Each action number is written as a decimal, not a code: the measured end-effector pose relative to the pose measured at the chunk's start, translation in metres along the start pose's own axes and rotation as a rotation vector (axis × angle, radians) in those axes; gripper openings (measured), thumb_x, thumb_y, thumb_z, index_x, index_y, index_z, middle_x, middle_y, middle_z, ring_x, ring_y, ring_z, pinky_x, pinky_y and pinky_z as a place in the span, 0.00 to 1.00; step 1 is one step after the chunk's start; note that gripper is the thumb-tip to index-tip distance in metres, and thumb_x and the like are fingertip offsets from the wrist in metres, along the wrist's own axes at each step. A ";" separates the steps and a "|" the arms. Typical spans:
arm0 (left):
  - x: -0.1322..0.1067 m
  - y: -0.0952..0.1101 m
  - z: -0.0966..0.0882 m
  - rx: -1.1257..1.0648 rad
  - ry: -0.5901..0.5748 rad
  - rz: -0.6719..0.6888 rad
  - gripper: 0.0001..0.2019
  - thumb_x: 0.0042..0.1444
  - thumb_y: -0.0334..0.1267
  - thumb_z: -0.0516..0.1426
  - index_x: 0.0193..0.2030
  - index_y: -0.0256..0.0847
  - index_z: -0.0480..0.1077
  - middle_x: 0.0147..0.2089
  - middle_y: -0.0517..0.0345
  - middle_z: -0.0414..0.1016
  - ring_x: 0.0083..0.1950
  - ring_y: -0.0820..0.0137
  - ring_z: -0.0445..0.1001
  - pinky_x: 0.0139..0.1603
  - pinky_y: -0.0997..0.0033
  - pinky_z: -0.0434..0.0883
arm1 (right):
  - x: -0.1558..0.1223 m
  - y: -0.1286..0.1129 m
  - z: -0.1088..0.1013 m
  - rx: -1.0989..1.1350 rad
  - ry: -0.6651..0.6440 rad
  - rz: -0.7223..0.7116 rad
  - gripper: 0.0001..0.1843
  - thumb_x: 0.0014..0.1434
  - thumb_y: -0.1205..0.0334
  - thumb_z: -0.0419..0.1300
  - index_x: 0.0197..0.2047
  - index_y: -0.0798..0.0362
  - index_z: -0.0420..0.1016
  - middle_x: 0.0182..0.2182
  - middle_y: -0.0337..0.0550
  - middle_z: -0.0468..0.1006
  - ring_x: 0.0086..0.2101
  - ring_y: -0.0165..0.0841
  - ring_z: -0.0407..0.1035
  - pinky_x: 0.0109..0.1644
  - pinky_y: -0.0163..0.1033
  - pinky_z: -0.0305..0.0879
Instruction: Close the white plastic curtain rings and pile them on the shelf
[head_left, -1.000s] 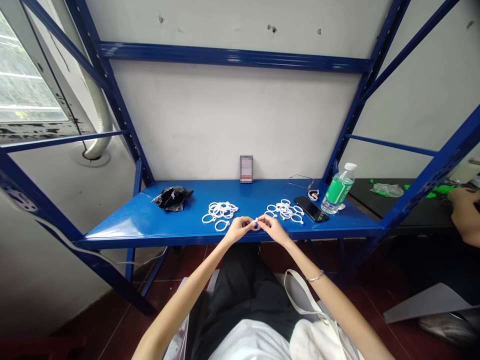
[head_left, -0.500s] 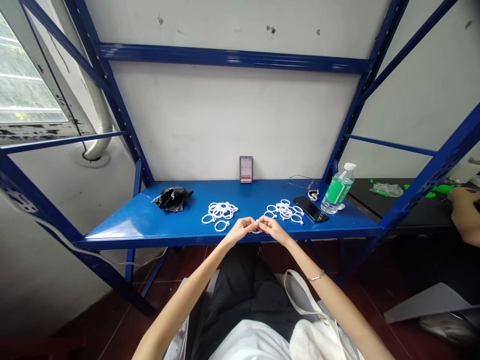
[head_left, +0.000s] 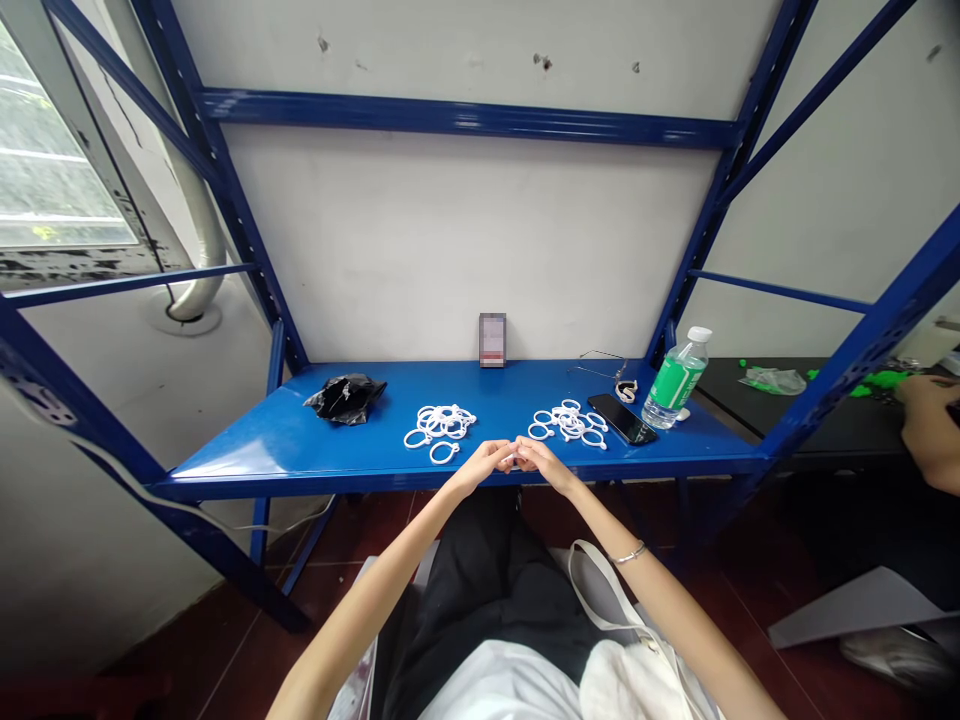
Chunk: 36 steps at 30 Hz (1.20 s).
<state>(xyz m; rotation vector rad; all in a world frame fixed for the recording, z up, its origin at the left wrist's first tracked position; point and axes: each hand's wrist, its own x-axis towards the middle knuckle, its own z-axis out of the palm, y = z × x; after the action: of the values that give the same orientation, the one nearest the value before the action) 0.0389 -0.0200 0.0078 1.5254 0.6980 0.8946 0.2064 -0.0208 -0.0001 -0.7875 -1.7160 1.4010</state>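
Note:
My left hand (head_left: 485, 462) and my right hand (head_left: 543, 462) meet at the front edge of the blue table (head_left: 375, 455). Fingertips of both are pinched together around a white plastic curtain ring (head_left: 513, 459), mostly covered by the fingers. Just beyond my left hand lies a pile of white rings with small eyelets (head_left: 448, 418), one loose ring (head_left: 444, 453) in front of it. A second pile of such rings (head_left: 571, 420) lies beyond my right hand.
A crumpled black plastic bag (head_left: 346, 398) lies at the left. On the right are a black phone (head_left: 622, 418), a water bottle (head_left: 676, 378) and glasses (head_left: 600, 363). A small screen (head_left: 493, 340) leans on the wall. Another person's hand (head_left: 930, 430) is at the neighbouring dark table (head_left: 817, 420).
My fingers have closed in further around the ring, and less of it shows below them. The piles have not moved.

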 end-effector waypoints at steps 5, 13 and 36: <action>-0.001 0.002 0.001 -0.026 -0.036 0.024 0.23 0.55 0.56 0.53 0.27 0.34 0.69 0.19 0.65 0.57 0.25 0.75 0.57 0.32 0.73 0.62 | 0.001 0.003 0.001 -0.011 0.032 -0.015 0.21 0.57 0.43 0.55 0.26 0.51 0.57 0.21 0.32 0.53 0.22 0.26 0.46 0.26 0.35 0.42; 0.000 0.003 0.005 -0.059 -0.038 0.035 0.23 0.55 0.54 0.54 0.20 0.37 0.62 0.17 0.64 0.58 0.24 0.75 0.57 0.30 0.73 0.58 | 0.002 0.006 0.000 0.009 0.040 -0.030 0.20 0.57 0.45 0.54 0.25 0.51 0.56 0.20 0.31 0.51 0.22 0.25 0.43 0.26 0.35 0.39; 0.000 0.003 -0.010 0.011 0.001 0.098 0.16 0.56 0.49 0.55 0.30 0.36 0.68 0.26 0.60 0.65 0.30 0.73 0.63 0.36 0.71 0.62 | 0.000 0.000 -0.005 0.148 0.132 -0.037 0.15 0.58 0.48 0.57 0.32 0.53 0.70 0.26 0.38 0.67 0.25 0.28 0.58 0.30 0.36 0.53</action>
<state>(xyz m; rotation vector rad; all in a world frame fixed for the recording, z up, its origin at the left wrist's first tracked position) 0.0303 -0.0153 0.0110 1.5799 0.6340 0.9657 0.2112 -0.0183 0.0006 -0.7455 -1.5009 1.4014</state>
